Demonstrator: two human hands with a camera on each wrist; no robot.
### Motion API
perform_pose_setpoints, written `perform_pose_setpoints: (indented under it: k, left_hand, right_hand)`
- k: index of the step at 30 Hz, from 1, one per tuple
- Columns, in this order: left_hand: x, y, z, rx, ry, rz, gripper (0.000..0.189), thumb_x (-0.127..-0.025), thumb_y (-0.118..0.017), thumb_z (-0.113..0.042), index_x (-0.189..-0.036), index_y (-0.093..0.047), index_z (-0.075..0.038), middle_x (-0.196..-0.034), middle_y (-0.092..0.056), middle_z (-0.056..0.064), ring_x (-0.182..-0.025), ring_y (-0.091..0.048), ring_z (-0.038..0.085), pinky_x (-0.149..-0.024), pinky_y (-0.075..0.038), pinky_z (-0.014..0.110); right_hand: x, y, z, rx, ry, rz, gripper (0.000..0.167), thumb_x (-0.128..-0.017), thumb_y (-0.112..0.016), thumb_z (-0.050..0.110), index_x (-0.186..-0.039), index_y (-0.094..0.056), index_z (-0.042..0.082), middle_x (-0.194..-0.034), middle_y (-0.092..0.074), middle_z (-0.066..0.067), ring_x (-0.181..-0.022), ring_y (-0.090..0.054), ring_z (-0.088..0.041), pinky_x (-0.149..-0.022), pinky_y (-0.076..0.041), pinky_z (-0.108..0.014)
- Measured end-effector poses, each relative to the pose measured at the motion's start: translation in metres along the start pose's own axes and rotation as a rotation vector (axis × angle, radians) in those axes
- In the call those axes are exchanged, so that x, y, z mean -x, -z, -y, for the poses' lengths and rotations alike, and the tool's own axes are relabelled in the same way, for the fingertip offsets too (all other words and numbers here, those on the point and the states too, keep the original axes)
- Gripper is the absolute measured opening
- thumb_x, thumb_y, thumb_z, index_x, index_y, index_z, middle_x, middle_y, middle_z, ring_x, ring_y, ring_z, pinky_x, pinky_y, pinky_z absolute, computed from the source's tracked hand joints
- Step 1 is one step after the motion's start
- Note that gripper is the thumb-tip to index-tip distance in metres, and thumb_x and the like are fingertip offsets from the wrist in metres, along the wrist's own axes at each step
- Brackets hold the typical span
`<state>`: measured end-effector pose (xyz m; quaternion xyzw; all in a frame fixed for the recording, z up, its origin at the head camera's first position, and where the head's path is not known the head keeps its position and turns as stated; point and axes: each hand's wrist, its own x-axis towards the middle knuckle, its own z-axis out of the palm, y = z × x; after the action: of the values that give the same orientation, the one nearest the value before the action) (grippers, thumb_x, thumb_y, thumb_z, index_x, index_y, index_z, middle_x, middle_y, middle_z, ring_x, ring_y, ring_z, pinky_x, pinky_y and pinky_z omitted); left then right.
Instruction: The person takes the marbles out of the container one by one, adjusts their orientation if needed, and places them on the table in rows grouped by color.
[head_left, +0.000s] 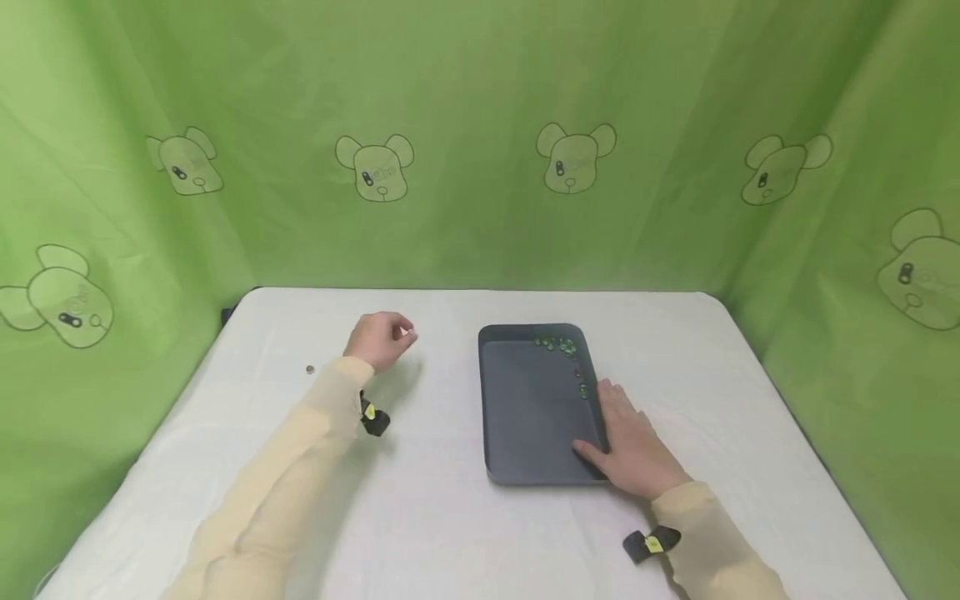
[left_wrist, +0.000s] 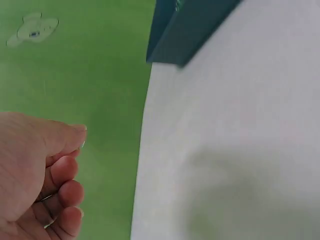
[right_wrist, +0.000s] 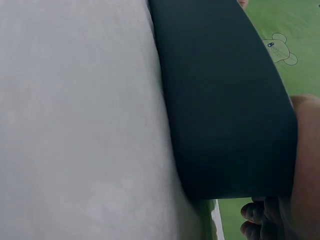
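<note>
Tray (head_left: 528, 417), dark grey, rectangular, shallow, with rounded corners and raised walls; location: on the table's white cloth (head_left: 435, 525), right of the middle, with its long sides running away from the person. Contents: small green glassy marbles (head_left: 567, 348), clustered in the far right corner, with a few strung out along the far and right walls. Right hand (head_left: 633, 442): at the tray's right side, grasping the wall, thumb over the rim and on the inside, fingers along the outside. Left hand (head_left: 380, 340): raised to the left of the tray, apart from it; thumb and forefinger brought together, other fingers curled inward; whether anything sits in the pinch cannot be told. Small round brownish piece (head_left: 310, 369), single, lying on the cloth left of this hand. Beige long sleeves (head_left: 285, 475) on both arms; black bands (head_left: 377, 422) with yellow tags at both wrists. Surround: light green curtain (head_left: 480, 233), printed with outlined, round-eared animal heads, on three sides.
</note>
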<state>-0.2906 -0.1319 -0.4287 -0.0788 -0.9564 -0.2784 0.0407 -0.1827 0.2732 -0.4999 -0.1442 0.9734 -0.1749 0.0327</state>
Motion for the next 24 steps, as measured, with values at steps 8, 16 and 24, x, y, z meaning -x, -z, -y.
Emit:
perform_pose_setpoints:
  k: [8, 16, 24]
  left_hand:
    - [0.012, 0.005, 0.035, -0.033, 0.056, -0.009, 0.022, -0.09, -0.067, -0.024, -0.104, -0.072, -0.008, -0.074, -0.059, 0.003, -0.066, -0.052, 0.019, -0.062, -0.042, 0.032]
    - [0.026, 0.013, 0.058, -0.072, 0.093, -0.006, 0.022, -0.09, -0.067, -0.026, -0.106, -0.072, -0.011, -0.083, -0.063, 0.006, -0.075, -0.056, 0.022, -0.065, -0.044, 0.035]
    - [0.037, 0.022, 0.085, -0.099, 0.159, -0.003, 0.024, -0.09, -0.066, -0.029, -0.108, -0.072, -0.014, -0.079, -0.063, 0.005, -0.072, -0.055, 0.021, -0.063, -0.043, 0.034]
  right_hand:
    - [0.001, -0.002, -0.002, 0.005, 0.003, -0.009, 0.102, -0.089, -0.06, 0.051, -0.152, 0.002, -0.001, -0.158, -0.008, -0.023, -0.144, -0.009, -0.04, -0.109, -0.017, -0.064]
    - [0.001, -0.002, -0.001, 0.015, 0.005, -0.012, 0.102, -0.089, -0.06, 0.05, -0.152, 0.0, -0.002, -0.157, -0.009, -0.025, -0.143, -0.011, -0.042, -0.109, -0.017, -0.064]
    - [0.001, -0.003, -0.001, 0.012, 0.007, -0.016, 0.102, -0.089, -0.059, 0.052, -0.152, 0.001, -0.002, -0.157, -0.009, -0.024, -0.143, -0.011, -0.042, -0.108, -0.017, -0.065]
